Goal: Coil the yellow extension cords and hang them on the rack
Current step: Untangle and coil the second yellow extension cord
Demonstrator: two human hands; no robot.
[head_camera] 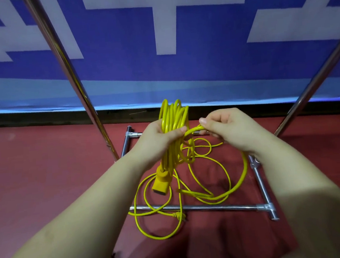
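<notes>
Single head-worn wide-angle view, looking forward and steeply down from close above both hands; red floor near, blue banner far. No second view.

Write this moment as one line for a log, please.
left hand: grips coiled yellow cord | right hand: pinches next loop | loose cord: on floor | rack: nothing hung in view

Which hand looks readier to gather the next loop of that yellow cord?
Probably the right hand: it already pinches the free strand leading to the loose cord on the floor, while the left hand is occupied gripping the coiled bundle.
</notes>
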